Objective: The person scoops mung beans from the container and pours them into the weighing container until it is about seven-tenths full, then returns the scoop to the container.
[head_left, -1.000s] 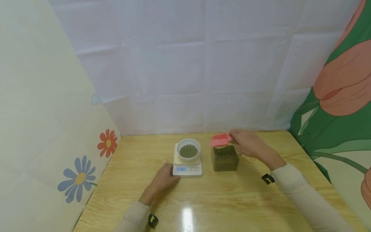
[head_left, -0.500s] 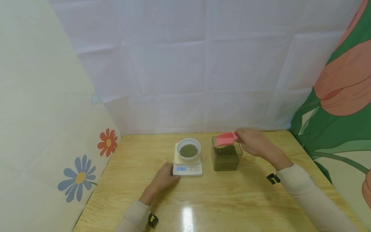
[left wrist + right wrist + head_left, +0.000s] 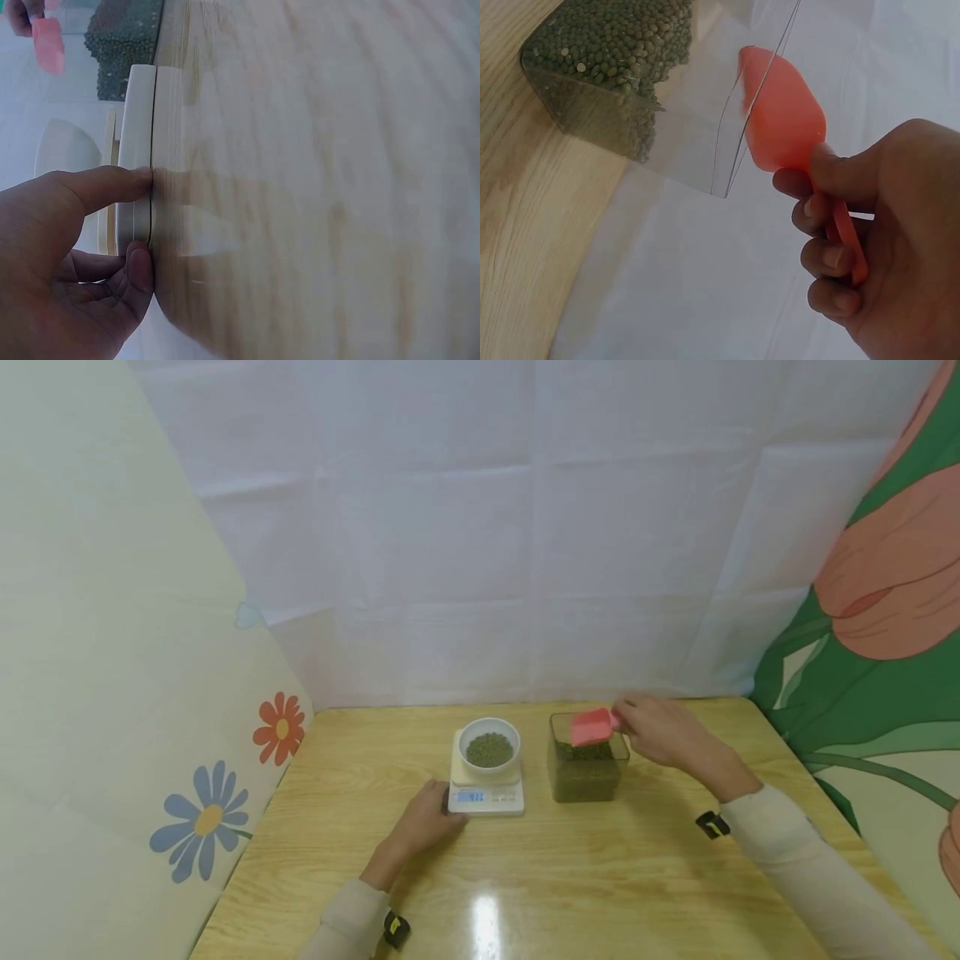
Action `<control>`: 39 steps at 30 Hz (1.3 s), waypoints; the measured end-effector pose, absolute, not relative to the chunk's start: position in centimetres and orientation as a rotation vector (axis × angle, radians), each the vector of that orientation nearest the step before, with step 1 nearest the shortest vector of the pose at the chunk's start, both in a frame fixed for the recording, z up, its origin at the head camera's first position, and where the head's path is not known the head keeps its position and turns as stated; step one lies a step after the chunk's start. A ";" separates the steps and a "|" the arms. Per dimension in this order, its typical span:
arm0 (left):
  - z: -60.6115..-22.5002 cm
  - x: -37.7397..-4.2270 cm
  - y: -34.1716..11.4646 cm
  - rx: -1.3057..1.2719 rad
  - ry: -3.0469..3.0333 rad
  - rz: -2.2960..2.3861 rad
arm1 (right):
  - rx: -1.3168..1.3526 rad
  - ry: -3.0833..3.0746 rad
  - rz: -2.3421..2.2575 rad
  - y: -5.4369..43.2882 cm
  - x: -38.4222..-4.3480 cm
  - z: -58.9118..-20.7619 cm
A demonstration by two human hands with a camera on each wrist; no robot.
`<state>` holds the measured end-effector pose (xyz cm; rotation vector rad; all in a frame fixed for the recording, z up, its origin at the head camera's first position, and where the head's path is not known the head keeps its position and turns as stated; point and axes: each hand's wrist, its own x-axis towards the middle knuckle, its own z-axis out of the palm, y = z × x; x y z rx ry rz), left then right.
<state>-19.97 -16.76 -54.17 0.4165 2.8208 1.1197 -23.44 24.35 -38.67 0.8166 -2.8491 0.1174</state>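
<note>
My right hand (image 3: 656, 732) grips the handle of a pink scoop (image 3: 592, 727). The scoop's bowl is over the clear box (image 3: 586, 787), partly inside its rim in the right wrist view. Green mung beans (image 3: 611, 37) fill the lower part of the box. At the near left corner of a white kitchen scale (image 3: 509, 801), my left hand (image 3: 425, 818) holds the scale's edge between thumb and fingers. A white bowl (image 3: 490, 724) with mung beans in it stands on the scale, whose display is lit.
All of this stands on a wood-grain table (image 3: 525, 877). A white cloth (image 3: 450, 527) hangs behind its far edge. Flower-printed sheets (image 3: 892, 693) flank the table on both sides.
My right hand and the scoop have moved right, from the box's left rim to over its middle, with the scoop dipping lower lately. The left hand has stayed on the scale.
</note>
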 end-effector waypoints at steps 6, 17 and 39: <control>-54.1 -19.9 -16.7 0.407 2.813 1.126 | 0.818 -2.832 0.047 24.1 -23.5 -38.8; -54.5 -20.2 -16.8 0.389 2.801 1.141 | 0.799 -2.838 0.014 23.4 -24.0 -39.4; -54.2 -20.0 -16.7 0.361 2.799 1.130 | 0.772 -2.865 -0.103 22.2 -25.2 -40.6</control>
